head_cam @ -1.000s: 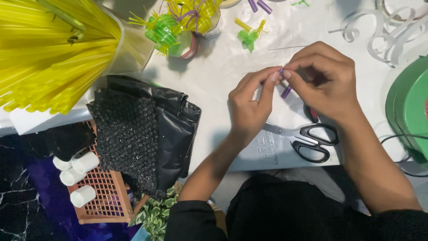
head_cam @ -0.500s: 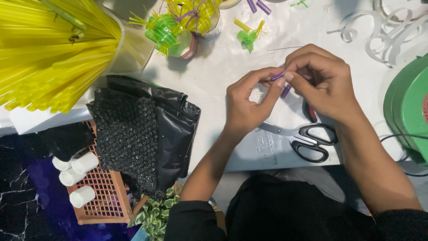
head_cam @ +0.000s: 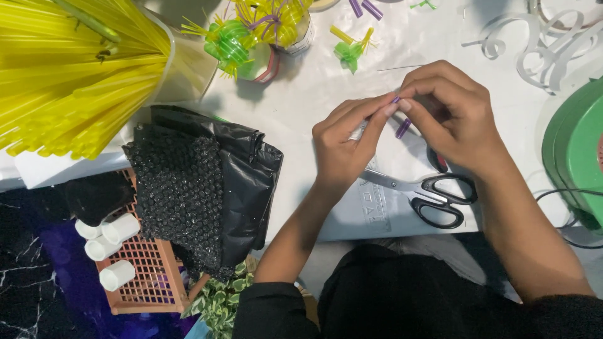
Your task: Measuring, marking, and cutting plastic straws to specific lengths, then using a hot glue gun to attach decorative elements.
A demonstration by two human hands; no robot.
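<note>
We saw a small purple straw piece (head_cam: 396, 99) just right of the frame's centre, above the white table (head_cam: 314, 94), pinched between the fingertips of both hands. The left hand (head_cam: 344, 145) had its thumb and forefinger pressed together on the piece's left end, and the right hand (head_cam: 453, 116) curled over it, fingers closed on the other end. A second purple piece (head_cam: 403, 128) showed just below, between the hands. Black-handled scissors (head_cam: 433, 194) lay on the table beneath the right wrist. Yellow straws (head_cam: 69, 69) filled the upper left, a black bubble-wrap bag (head_cam: 201, 188) lay at left centre, and a green roll (head_cam: 575, 150) sat at the right edge.
</note>
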